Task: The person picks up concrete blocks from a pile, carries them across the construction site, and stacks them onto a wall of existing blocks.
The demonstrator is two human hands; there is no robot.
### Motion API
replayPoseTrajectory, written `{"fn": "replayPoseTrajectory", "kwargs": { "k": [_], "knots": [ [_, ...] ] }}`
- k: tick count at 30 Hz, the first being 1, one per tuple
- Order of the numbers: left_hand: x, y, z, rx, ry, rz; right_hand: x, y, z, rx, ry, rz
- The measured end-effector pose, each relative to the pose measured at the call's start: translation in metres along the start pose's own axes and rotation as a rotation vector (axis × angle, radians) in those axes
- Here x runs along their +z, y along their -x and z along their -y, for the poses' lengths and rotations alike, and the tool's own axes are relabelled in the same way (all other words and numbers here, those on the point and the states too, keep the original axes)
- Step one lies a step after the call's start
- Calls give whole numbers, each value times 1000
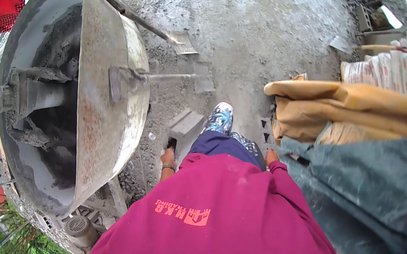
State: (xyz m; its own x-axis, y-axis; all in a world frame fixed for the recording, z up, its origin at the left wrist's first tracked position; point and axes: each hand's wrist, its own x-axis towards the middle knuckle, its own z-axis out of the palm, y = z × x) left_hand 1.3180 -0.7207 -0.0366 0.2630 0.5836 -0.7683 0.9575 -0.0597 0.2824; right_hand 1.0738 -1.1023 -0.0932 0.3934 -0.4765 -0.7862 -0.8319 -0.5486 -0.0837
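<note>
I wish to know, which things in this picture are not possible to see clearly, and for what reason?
All in the head view:
Left hand: its exact hold at the grey block is lost in the dark opening.
Right hand: too small to tell whether it holds anything.
Metal drum: deep shadow hides part of its inside.
Green sheet: it covers whatever lies directly beneath.
Red cloth: cut off by the black fisheye rim.

Daylight is whitening the ground (pixel 279 28) at twelve o'clock; shadow is filling the drum (pixel 91 111) at nine; outer edges are bowing.
</note>
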Motion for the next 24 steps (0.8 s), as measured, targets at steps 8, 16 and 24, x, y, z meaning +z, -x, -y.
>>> {"fn": "replayPoseTrajectory", "kwargs": {
  "k": [8, 16, 24],
  "knots": [
    [150, -8, -143, 32, -62, 116, -230, -127, 95, -27, 51, 118],
    [280, 37, -331, -76, 150, 117, -405, -283, 162, -105, 207, 117],
    [390, 85, -554, 59, -43, 169, -504, -473, 216, -133, 141, -5]
  ]
}}
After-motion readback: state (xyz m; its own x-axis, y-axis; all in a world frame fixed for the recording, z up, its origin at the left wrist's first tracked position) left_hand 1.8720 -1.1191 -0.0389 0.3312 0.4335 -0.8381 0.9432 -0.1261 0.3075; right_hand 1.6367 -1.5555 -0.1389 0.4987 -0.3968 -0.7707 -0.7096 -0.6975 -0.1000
